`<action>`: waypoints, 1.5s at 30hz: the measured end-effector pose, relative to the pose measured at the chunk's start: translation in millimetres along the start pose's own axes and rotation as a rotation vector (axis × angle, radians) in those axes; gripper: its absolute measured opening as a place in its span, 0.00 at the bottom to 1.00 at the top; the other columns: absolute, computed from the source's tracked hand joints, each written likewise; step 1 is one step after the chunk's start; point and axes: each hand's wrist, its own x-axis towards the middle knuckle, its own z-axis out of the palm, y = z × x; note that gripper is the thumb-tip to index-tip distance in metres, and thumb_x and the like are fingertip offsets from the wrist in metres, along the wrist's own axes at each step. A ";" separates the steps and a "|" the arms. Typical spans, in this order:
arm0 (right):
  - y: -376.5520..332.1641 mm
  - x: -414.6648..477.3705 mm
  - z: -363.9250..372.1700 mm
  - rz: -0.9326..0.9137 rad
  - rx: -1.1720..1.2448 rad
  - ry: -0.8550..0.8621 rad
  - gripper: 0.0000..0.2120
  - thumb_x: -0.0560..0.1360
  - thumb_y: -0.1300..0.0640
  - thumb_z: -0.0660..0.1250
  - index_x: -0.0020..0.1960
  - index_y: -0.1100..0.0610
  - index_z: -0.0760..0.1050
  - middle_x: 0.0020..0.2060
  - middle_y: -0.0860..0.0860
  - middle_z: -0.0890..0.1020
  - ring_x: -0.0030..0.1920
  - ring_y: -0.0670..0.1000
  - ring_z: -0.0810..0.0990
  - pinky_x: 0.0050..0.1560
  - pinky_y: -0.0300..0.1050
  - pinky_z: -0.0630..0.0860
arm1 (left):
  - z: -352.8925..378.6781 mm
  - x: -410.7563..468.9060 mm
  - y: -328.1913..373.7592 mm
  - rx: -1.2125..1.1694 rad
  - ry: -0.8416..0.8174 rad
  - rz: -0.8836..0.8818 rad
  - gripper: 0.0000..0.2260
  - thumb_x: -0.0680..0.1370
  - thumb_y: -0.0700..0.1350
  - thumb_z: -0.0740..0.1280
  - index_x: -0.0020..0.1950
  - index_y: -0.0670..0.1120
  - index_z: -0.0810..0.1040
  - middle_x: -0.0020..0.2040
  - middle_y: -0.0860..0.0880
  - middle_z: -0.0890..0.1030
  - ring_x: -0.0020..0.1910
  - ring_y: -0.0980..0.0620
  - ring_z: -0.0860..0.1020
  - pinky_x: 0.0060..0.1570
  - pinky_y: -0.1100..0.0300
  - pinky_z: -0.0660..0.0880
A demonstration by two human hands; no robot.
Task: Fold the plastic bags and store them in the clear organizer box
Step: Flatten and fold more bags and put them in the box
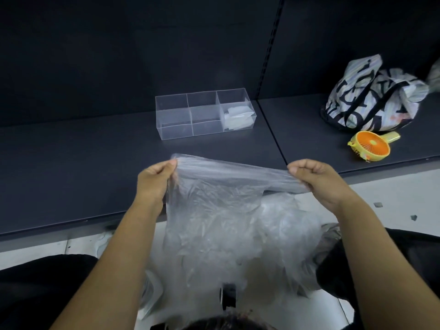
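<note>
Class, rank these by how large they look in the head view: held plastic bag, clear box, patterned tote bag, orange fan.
1. plastic bag, though it is nearest the camera
2. tote bag and clear box, about alike
3. orange fan

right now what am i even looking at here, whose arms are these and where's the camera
There is no machine here: a person works with bare hands. The single picture comes from a camera worn on their head, looking forward and down. The left hand and right hand each grip one end of a clear plastic bag, stretching its top edge in the air. On the dark shelf stands a clear organizer box with folded bags in its right-end compartment. Further right lie a patterned tote bag and an orange and yellow handheld fan. More crumpled plastic lies below the hands.
</note>
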 end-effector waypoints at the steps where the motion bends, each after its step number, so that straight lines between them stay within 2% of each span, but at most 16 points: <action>1: 0.8 6.8 -0.5 0.000 0.018 -0.018 0.12 0.62 0.47 0.75 0.44 0.49 0.84 0.41 0.54 0.79 0.44 0.53 0.73 0.47 0.45 0.71 | 1.7 4.8 -3.1 -0.011 0.022 -0.022 0.04 0.74 0.49 0.72 0.41 0.51 0.84 0.44 0.50 0.85 0.42 0.52 0.81 0.46 0.58 0.77; 5: -3.3 41.1 -5.3 0.003 0.018 -0.092 0.05 0.66 0.52 0.71 0.42 0.49 0.83 0.37 0.44 0.83 0.39 0.42 0.79 0.47 0.37 0.73 | 4.0 30.1 -8.9 -0.054 0.091 -0.119 0.02 0.75 0.47 0.72 0.45 0.50 0.81 0.48 0.48 0.83 0.45 0.50 0.79 0.53 0.56 0.76; 10: -22.0 100.1 -8.9 -0.013 -0.284 -0.138 0.10 0.72 0.65 0.70 0.52 0.58 0.79 0.35 0.48 0.80 0.37 0.43 0.77 0.43 0.31 0.73 | 13.6 66.8 -8.8 -0.033 0.068 -0.148 0.03 0.75 0.44 0.71 0.45 0.45 0.81 0.37 0.50 0.80 0.33 0.56 0.76 0.34 0.65 0.76; 13: -28.8 142.0 1.9 -0.041 -0.386 0.051 0.17 0.72 0.72 0.69 0.59 0.64 0.74 0.33 0.51 0.79 0.32 0.43 0.78 0.37 0.33 0.75 | 24.0 94.3 -4.3 -0.008 0.079 -0.139 0.03 0.76 0.43 0.71 0.42 0.45 0.80 0.35 0.50 0.79 0.31 0.56 0.75 0.31 0.67 0.75; 17: -20.1 176.9 14.1 -0.078 -0.496 0.477 0.18 0.74 0.69 0.66 0.62 0.59 0.73 0.52 0.56 0.76 0.49 0.53 0.77 0.47 0.42 0.74 | 33.0 127.2 -1.4 0.029 0.150 -0.160 0.10 0.77 0.44 0.69 0.36 0.47 0.76 0.33 0.49 0.77 0.29 0.54 0.72 0.33 0.62 0.72; 19: -7.1 173.2 18.2 -0.090 -0.483 0.548 0.14 0.75 0.66 0.65 0.60 0.59 0.74 0.52 0.56 0.77 0.50 0.53 0.77 0.48 0.40 0.72 | 32.2 138.0 -5.8 0.083 0.205 -0.180 0.13 0.78 0.46 0.67 0.34 0.45 0.74 0.33 0.49 0.75 0.31 0.52 0.72 0.38 0.60 0.71; 22: 25.5 143.5 31.1 -0.052 -0.344 0.325 0.06 0.76 0.62 0.67 0.52 0.63 0.78 0.42 0.54 0.80 0.42 0.50 0.78 0.44 0.41 0.74 | 25.5 137.4 -17.1 0.213 0.215 -0.202 0.18 0.80 0.51 0.63 0.32 0.45 0.69 0.32 0.49 0.70 0.35 0.50 0.71 0.41 0.60 0.69; 24: 47.5 110.3 38.4 0.029 -0.277 0.133 0.09 0.77 0.56 0.68 0.51 0.62 0.80 0.39 0.52 0.81 0.39 0.48 0.79 0.41 0.38 0.76 | 17.5 125.1 -26.5 0.257 0.217 -0.208 0.19 0.80 0.54 0.62 0.32 0.45 0.69 0.32 0.48 0.71 0.37 0.47 0.73 0.40 0.58 0.71; 26: 62.7 76.0 41.6 0.095 -0.254 -0.041 0.11 0.76 0.48 0.66 0.50 0.53 0.82 0.43 0.47 0.83 0.43 0.46 0.81 0.44 0.36 0.77 | 6.8 104.6 -38.0 0.266 0.212 -0.211 0.19 0.79 0.55 0.64 0.33 0.45 0.71 0.35 0.46 0.75 0.40 0.45 0.76 0.45 0.53 0.75; 28: 67.4 49.1 43.9 0.119 -0.281 -0.238 0.16 0.73 0.38 0.63 0.51 0.45 0.82 0.48 0.42 0.83 0.49 0.41 0.80 0.49 0.36 0.77 | -6.0 76.3 -48.7 0.258 0.162 -0.233 0.16 0.78 0.54 0.65 0.35 0.45 0.74 0.38 0.45 0.79 0.39 0.46 0.78 0.43 0.52 0.77; 31: 67.6 30.2 52.6 0.195 -0.370 -0.449 0.15 0.69 0.36 0.67 0.49 0.43 0.81 0.49 0.41 0.82 0.50 0.40 0.79 0.50 0.35 0.74 | -23.1 37.9 -63.1 0.316 0.089 -0.353 0.16 0.77 0.55 0.66 0.40 0.43 0.78 0.41 0.43 0.81 0.38 0.46 0.80 0.39 0.54 0.77; 34: 72.1 26.2 60.1 0.229 -0.428 -0.485 0.07 0.70 0.45 0.72 0.40 0.48 0.82 0.43 0.46 0.80 0.44 0.44 0.78 0.50 0.35 0.71 | -25.7 12.3 -71.5 0.229 0.002 -0.484 0.13 0.76 0.56 0.68 0.44 0.46 0.77 0.38 0.47 0.79 0.34 0.49 0.80 0.34 0.59 0.73; 37: 73.0 25.4 57.0 0.217 -0.429 -0.448 0.10 0.73 0.50 0.72 0.35 0.53 0.77 0.37 0.47 0.76 0.37 0.42 0.74 0.47 0.36 0.69 | -20.4 0.8 -73.1 0.005 -0.063 -0.607 0.10 0.75 0.51 0.71 0.41 0.46 0.77 0.32 0.50 0.81 0.29 0.56 0.78 0.27 0.66 0.73; 39: 69.8 26.1 48.3 0.231 -0.443 -0.446 0.12 0.74 0.48 0.70 0.37 0.55 0.76 0.40 0.48 0.77 0.40 0.44 0.74 0.47 0.36 0.69 | -22.4 1.5 -74.7 -0.106 -0.002 -0.601 0.09 0.75 0.47 0.71 0.39 0.44 0.76 0.25 0.52 0.79 0.23 0.59 0.76 0.23 0.69 0.71; 42: 61.2 29.8 26.9 0.264 -0.439 -0.395 0.20 0.73 0.43 0.67 0.45 0.61 0.79 0.47 0.43 0.82 0.49 0.40 0.79 0.46 0.32 0.72 | -31.3 6.5 -78.8 -0.185 0.093 -0.566 0.08 0.74 0.45 0.72 0.39 0.44 0.76 0.22 0.53 0.78 0.19 0.61 0.74 0.21 0.71 0.70; 45: 51.7 35.2 7.6 0.286 -0.332 -0.420 0.24 0.69 0.41 0.68 0.49 0.63 0.79 0.43 0.39 0.82 0.48 0.37 0.80 0.50 0.34 0.74 | -34.9 6.6 -82.2 -0.202 0.087 -0.567 0.05 0.75 0.43 0.72 0.41 0.44 0.77 0.23 0.53 0.79 0.19 0.61 0.75 0.21 0.71 0.71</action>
